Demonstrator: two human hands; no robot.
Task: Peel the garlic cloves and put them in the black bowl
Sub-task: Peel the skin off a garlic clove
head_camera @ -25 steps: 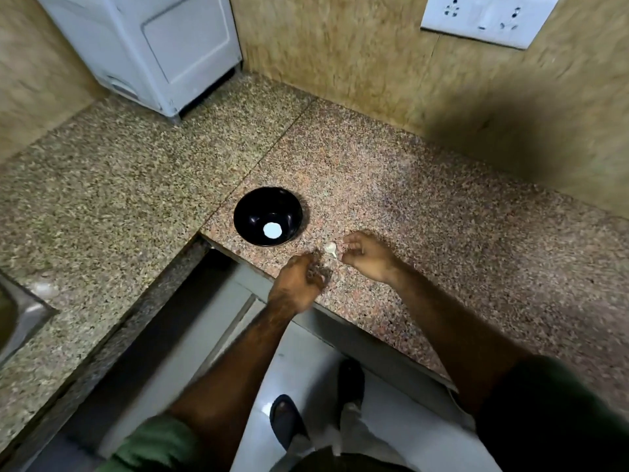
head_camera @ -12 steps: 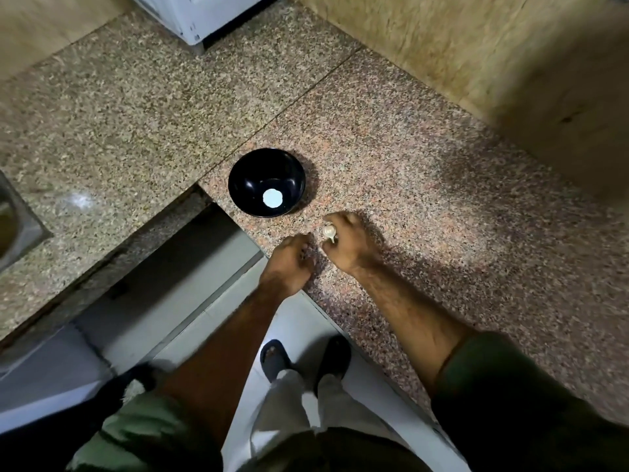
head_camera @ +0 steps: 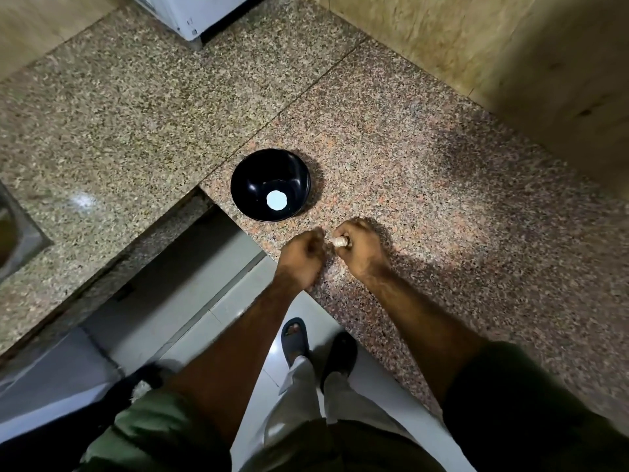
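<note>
A black bowl [head_camera: 252, 185] stands on the speckled granite counter near its inner corner, with a round white glare spot on its bottom. Just in front of it, my right hand [head_camera: 360, 253] pinches a pale garlic clove [head_camera: 339, 240] between thumb and fingers. My left hand [head_camera: 301, 257] is curled into a loose fist right beside the clove, fingertips close to it; whether it touches the clove or holds anything is hidden.
A white appliance [head_camera: 200, 11] sits at the back of the counter [head_camera: 442, 206]. A steel sink edge [head_camera: 17, 233] shows at far left. The counter's front edge runs under my wrists, with floor tiles and my feet below.
My right hand has picked the clove up off the counter and now grips it. My left hand has drawn close beside it. The camera has tilted down and leaned closer to the counter.
</note>
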